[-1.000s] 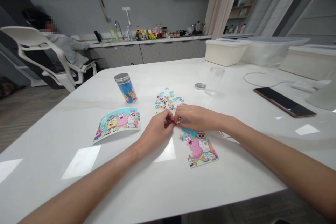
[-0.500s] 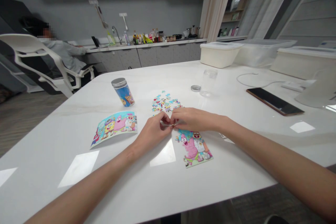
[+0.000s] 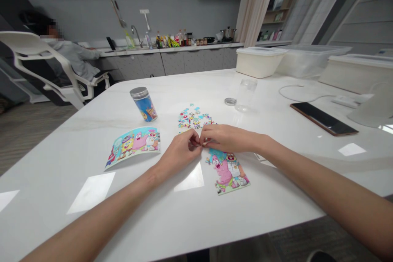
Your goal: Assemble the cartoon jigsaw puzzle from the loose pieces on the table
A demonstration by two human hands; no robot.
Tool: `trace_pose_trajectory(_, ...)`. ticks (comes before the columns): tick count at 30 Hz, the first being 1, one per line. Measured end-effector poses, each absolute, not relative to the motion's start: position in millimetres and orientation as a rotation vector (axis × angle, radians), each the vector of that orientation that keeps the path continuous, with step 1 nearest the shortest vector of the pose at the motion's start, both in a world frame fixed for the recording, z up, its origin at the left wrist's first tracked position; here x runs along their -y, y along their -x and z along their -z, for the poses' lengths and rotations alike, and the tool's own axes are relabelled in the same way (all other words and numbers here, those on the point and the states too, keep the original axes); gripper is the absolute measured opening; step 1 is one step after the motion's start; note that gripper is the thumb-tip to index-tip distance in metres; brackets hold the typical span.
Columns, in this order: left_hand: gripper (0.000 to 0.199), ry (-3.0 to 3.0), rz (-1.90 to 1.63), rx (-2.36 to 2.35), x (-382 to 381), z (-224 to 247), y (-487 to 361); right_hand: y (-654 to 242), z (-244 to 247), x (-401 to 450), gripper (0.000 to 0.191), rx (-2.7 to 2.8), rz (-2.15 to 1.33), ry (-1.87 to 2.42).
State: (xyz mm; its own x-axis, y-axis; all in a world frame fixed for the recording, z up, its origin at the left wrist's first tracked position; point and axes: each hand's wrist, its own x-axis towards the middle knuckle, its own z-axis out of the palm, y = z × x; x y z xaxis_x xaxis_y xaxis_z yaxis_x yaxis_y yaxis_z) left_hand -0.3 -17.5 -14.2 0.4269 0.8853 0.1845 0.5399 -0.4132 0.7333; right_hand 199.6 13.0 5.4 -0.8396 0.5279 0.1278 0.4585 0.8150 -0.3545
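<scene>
My left hand (image 3: 181, 147) is closed in a pinch, its fingertips meeting those of my right hand (image 3: 221, 138) above the table. Between them sit small puzzle pieces, mostly hidden by the fingers. Just below my right hand lies a partly joined jigsaw puzzle (image 3: 229, 172) with a pink starfish figure. Beyond both hands, loose puzzle pieces (image 3: 194, 117) are spread in a heap. To the left, a curved picture sheet (image 3: 135, 146) printed with the same cartoon figures rests on the table.
A blue printed jar (image 3: 144, 105) with a metal lid stands at the left. Farther right are a clear jar (image 3: 246, 95), a loose lid (image 3: 230, 101), a phone (image 3: 323, 118) and a cable. Storage boxes (image 3: 259, 63) line the back right. A person (image 3: 73, 59) sits on a chair at the far left.
Both hands stay pinched together in nearly the same spot, with the fingers slightly shifted. A pale edge seen between them earlier is now less visible. The camera view has moved slightly.
</scene>
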Motion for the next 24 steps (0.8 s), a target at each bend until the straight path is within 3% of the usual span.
trace_pose_trajectory(14,0.004,-2.048,-0.788,-1.215,16.8,17.4,1.0,-194.3,-10.9,-9.0,0.02,2.754,-0.441,0.867)
trace_pose_trajectory(24,0.017,-1.714,-1.034,-1.138,9.8,20.7,0.5,-196.1,-6.0,-9.7,0.028,2.586,-0.359,0.944)
